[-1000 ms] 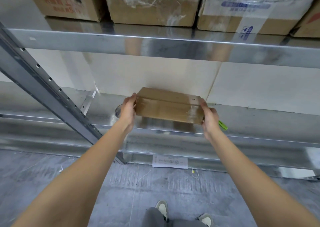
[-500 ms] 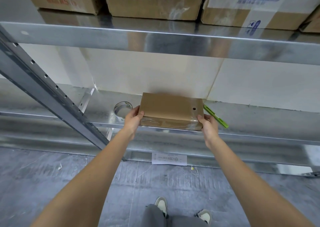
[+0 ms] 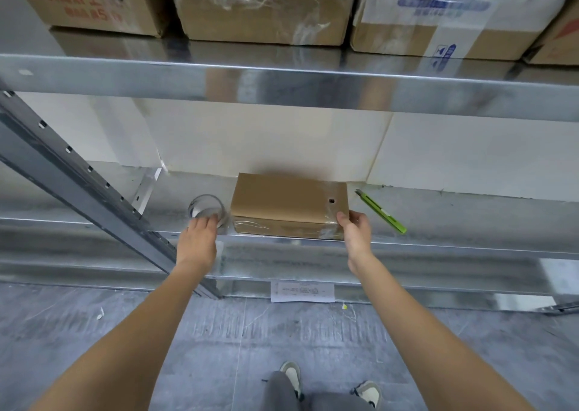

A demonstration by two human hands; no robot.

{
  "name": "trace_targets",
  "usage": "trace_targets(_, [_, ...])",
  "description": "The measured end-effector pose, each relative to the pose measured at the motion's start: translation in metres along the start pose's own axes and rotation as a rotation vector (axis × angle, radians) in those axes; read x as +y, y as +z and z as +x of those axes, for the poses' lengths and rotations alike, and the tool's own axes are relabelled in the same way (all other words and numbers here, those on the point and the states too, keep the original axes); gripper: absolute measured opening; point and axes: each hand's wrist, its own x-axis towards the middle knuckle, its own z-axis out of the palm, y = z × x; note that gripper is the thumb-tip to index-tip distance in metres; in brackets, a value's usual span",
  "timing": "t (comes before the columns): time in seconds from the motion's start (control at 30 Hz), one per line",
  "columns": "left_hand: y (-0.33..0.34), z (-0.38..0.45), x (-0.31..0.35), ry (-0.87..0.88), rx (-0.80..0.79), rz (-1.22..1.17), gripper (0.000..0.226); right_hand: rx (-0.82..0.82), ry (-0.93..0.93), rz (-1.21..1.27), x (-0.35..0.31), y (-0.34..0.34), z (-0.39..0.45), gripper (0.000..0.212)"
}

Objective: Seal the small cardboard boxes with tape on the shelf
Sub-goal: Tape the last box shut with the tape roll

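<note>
A small brown cardboard box (image 3: 288,199) lies flat on the lower metal shelf (image 3: 470,219), with clear tape showing along its front face. My right hand (image 3: 355,232) holds its front right corner, thumb on the top edge. Left of the box stands a roll of clear tape (image 3: 205,208). My left hand (image 3: 199,236) reaches onto that roll, fingers curled over its near rim; the lower part of the roll is hidden behind the hand.
A green utility knife (image 3: 380,211) lies on the shelf right of the box. A slanted grey upright (image 3: 78,178) crosses at left. The upper shelf (image 3: 282,84) carries large cartons (image 3: 263,6). A paper label (image 3: 302,291) hangs under the shelf's edge.
The box was tilted up in both hands, then laid flat on the shelf. My left hand has left the box and moved left to the tape roll. My right hand stays at the right corner.
</note>
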Motion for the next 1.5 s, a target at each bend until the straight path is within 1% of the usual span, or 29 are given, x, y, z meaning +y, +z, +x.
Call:
trace_targets(0.1, [0.002, -0.003, -0.002, -0.088, -0.03, 0.077, 0.034, -0.003, 0.005, -0.019, -0.001, 0.001, -0.001, 0.034])
trace_targets(0.17, [0.001, -0.005, -0.006, -0.125, 0.032, 0.053, 0.027, -0.013, 0.008, -0.014, -0.001, 0.002, -0.002, 0.034])
trace_targets(0.2, [-0.002, -0.006, -0.005, -0.139, 0.097, 0.004, 0.025, -0.021, 0.01, -0.018, -0.002, 0.003, -0.004, 0.033])
trace_targets(0.27, [-0.02, -0.007, 0.001, -0.163, 0.282, -0.2, 0.016, -0.027, 0.011, -0.059, -0.004, 0.006, -0.007, 0.036])
trace_targets(0.3, [-0.032, -0.007, 0.006, -0.161, 0.362, -0.327, 0.017, -0.019, -0.005, -0.103, -0.005, 0.008, -0.007, 0.042])
trace_targets(0.33, [-0.046, -0.008, 0.014, -0.145, 0.415, -0.458, 0.018, -0.004, -0.041, -0.155, -0.006, 0.01, -0.008, 0.05])
trace_targets(0.37, [-0.06, -0.008, 0.023, -0.11, 0.437, -0.599, 0.019, 0.017, -0.096, -0.203, -0.011, 0.013, -0.01, 0.057])
trace_targets(0.43, [-0.085, -0.009, 0.047, -0.016, 0.396, -0.853, 0.018, 0.026, -0.245, -0.237, -0.028, 0.018, -0.016, 0.06])
trace_targets(0.47, [-0.094, -0.011, 0.062, 0.026, 0.347, -0.984, 0.017, -0.015, -0.31, -0.232, -0.04, 0.02, -0.02, 0.058])
trace_targets(0.5, [-0.101, -0.015, 0.077, 0.047, 0.291, -1.118, 0.013, -0.097, -0.347, -0.217, -0.054, 0.021, -0.026, 0.054])
trace_targets(0.53, [-0.106, -0.02, 0.093, 0.057, 0.231, -1.249, 0.009, -0.21, -0.35, -0.197, -0.069, 0.021, -0.034, 0.05])
trace_targets(0.57, [-0.11, -0.026, 0.108, 0.051, 0.182, -1.347, 0.01, -0.327, -0.324, -0.183, -0.081, 0.021, -0.04, 0.046])
trace_targets(0.6, [-0.112, -0.032, 0.121, 0.047, 0.142, -1.412, 0.012, -0.425, -0.288, -0.183, -0.091, 0.019, -0.045, 0.044])
trace_targets(0.67, [-0.109, -0.043, 0.139, 0.061, 0.079, -1.484, 0.014, -0.551, -0.232, -0.246, -0.102, 0.013, -0.047, 0.038])
trace_targets(0.77, [-0.098, -0.053, 0.153, 0.053, 0.016, -1.524, 0.019, -0.615, -0.224, -0.31, -0.103, 0.006, -0.045, 0.023])
trace_targets(0.83, [-0.094, -0.056, 0.158, 0.031, 0.005, -1.505, 0.019, -0.615, -0.234, -0.298, -0.1, 0.001, -0.043, 0.018])
trace_targets(0.9, [-0.092, -0.058, 0.161, 0.012, -0.008, -1.499, 0.019, -0.656, -0.228, -0.291, -0.1, -0.003, -0.042, 0.013])
trace_targets(0.97, [-0.092, -0.059, 0.164, 0.01, -0.038, -1.499, 0.018, -0.677, -0.256, -0.348, -0.097, -0.005, -0.042, 0.011])
trace_targets(1.03, [-0.095, -0.061, 0.167, 0.008, -0.073, -1.519, 0.016, -0.621, -0.321, -0.423, -0.092, -0.005, -0.04, 0.011])
trace_targets(1.1, [-0.095, -0.063, 0.17, 0.022, -0.102, -1.539, 0.017, -0.545, -0.353, -0.435, -0.09, -0.004, -0.038, 0.011])
trace_targets(1.17, [-0.094, -0.065, 0.171, 0.107, -0.156, -1.502, 0.022, -0.474, -0.361, -0.404, -0.092, -0.006, -0.033, 0.009])
trace_targets(1.23, [-0.093, -0.069, 0.172, 0.157, -0.203, -1.44, 0.027, -0.419, -0.385, -0.45, -0.095, -0.012, -0.024, 0.009])
trace_targets(1.33, [-0.094, -0.071, 0.177, 0.125, -0.217, -1.483, 0.026, -0.424, -0.397, -0.554, -0.099, -0.022, -0.014, 0.012])
trace_targets(1.43, [-0.092, -0.07, 0.183, 0.056, -0.276, -1.406, 0.029, -0.42, -0.39, -0.548, -0.108, -0.027, -0.008, 0.015])
trace_targets(1.5, [-0.088, -0.067, 0.183, 0.001, -0.317, -1.38, 0.033, -0.463, -0.385, -0.535, -0.115, -0.029, -0.008, 0.014])
